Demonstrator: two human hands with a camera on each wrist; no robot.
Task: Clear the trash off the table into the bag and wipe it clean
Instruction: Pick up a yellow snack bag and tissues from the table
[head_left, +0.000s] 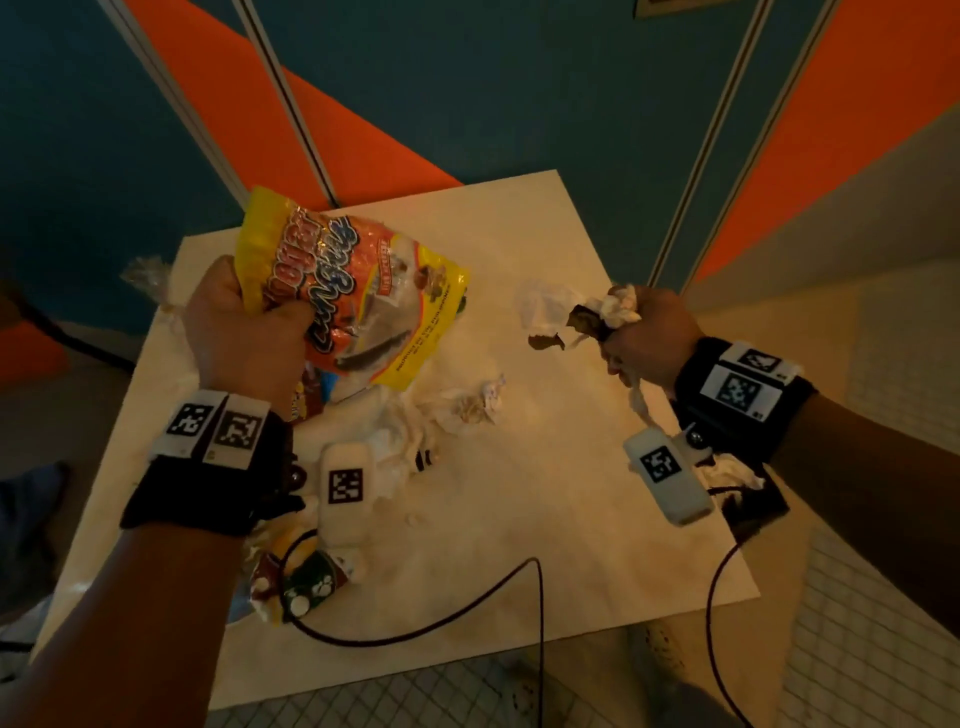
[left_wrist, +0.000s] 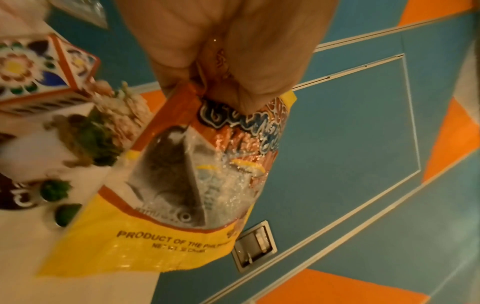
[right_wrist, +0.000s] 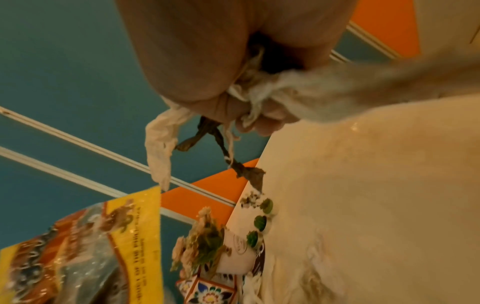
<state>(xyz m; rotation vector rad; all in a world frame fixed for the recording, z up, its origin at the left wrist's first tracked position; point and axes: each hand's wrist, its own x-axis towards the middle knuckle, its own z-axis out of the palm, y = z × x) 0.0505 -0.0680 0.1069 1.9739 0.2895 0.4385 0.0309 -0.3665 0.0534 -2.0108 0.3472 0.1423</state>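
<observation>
My left hand grips a yellow and orange snack bag by its crumpled upper part and holds it above the left side of the white table. In the left wrist view my fingers curl round the bag, which hangs down. My right hand is over the table's right edge, its fingers curled round crumpled white tissues and a dark brown wrapper scrap. The tissue and the brown scrap dangle from my right fist.
On the table lie a crumpled tissue, another white tissue, a brown scrap and a heap of wrappers near the front left. A patterned box, a small flower pot and green bits stand there too.
</observation>
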